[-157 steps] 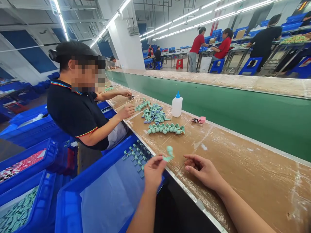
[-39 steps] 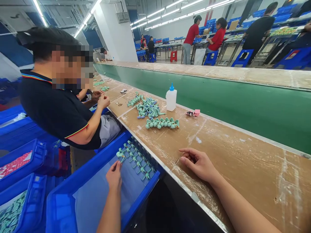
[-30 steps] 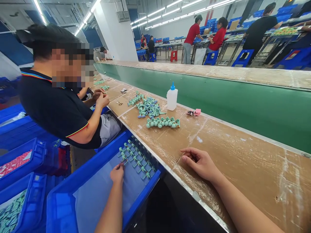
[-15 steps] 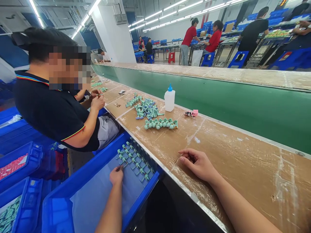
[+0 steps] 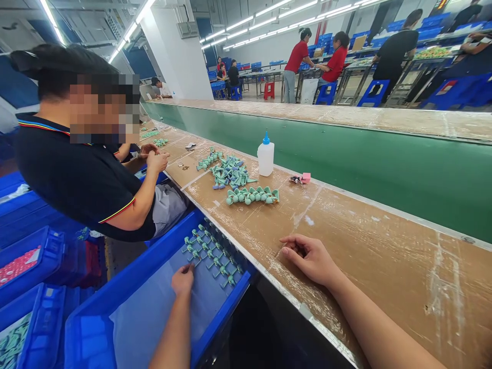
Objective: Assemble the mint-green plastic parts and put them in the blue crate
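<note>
Resting on the tabletop (image 5: 365,256), the right hand (image 5: 312,259) has its grip slightly apart. Inside the blue bin (image 5: 134,274), the left hand (image 5: 183,281) is right at a green toy (image 5: 195,254); whether it clamps it, I cannot tell.

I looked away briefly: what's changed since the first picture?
The left hand carried a green piece from over the table down to the rows in the blue bin; release is unclear. The co-worker's hands came together. The right hand and white bottle stayed at the table.
</note>
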A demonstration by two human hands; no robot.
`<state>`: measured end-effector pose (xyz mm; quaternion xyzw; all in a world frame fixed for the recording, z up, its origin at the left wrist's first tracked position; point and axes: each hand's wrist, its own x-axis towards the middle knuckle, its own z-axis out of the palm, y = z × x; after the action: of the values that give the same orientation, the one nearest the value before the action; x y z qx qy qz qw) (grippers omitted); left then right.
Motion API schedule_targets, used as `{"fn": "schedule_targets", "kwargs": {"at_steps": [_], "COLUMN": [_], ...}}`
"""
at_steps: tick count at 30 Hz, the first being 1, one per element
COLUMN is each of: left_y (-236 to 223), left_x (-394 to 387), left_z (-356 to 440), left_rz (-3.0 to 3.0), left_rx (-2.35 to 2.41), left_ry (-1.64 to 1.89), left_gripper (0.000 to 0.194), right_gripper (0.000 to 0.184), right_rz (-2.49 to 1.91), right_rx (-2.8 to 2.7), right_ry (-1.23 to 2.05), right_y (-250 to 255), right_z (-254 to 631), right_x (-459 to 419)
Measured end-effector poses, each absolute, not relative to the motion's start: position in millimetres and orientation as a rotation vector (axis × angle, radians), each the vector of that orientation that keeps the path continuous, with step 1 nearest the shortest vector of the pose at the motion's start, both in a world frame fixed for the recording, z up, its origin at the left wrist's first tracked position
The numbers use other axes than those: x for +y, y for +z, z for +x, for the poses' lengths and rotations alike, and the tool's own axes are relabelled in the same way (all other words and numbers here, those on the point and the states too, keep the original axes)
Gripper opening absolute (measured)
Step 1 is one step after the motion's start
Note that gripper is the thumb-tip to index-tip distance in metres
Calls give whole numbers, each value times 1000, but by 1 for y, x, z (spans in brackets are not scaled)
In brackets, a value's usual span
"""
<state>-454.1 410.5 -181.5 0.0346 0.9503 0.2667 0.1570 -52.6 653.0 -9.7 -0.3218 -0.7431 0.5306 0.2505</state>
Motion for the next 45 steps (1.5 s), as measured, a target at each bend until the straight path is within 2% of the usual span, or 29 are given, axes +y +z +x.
{"fn": "schedule_targets", "kwargs": {"at_steps": [9,14,18,22,25,28,30,35,39,40,43,45], "left_y": [-169,-121,-63,-22,-9,-5,-3,6,12,13,12,10], "left_x": [408,425,488,574,626,649,647,598,557,550,541,539], "left_z": [-451,-436,-403,-378,-378,-386,-389,-355,-279,-260,-222,-214], "left_rz": [55,121,779,1353,1467,1369,1230,1044,1362,1484,1685,1674], "left_rx": [2783,3022,2971,2645,2525,2517,2556,2485,2222,2154,2036,2037], "left_ry": [825,1112,1378,1335,1281,1317,1418,1740,1551,1476,1382,1427], "left_gripper": [35,49,49,37,51,43,39,49,41,38,32,35], "right_gripper": [47,46,46,44,43,42,41,36,55,54,30,23], "right_rz": [-878,-876,-859,-859,-861,-848,-843,-832,-704,-674,-660,-675], "right_rx": [-2017,-1993,-1995,-1988,-1983,-1978,-1971,-1954,-1982,-2006,-2100,-2138], "right_ry": [1436,1444,1469,1480,1476,1472,1460,1412,1342,1302,1142,1100], "right_y": [-12,-11,-10,-9,-8,-7,-8,-13,-18,-19,-19,-18], "right_z": [-51,-53,-54,-53,-53,-53,-53,-56,-58,-58,-58,-57], "right_x": [652,652,652,653,654,655,655,654,650,649,648,648]}}
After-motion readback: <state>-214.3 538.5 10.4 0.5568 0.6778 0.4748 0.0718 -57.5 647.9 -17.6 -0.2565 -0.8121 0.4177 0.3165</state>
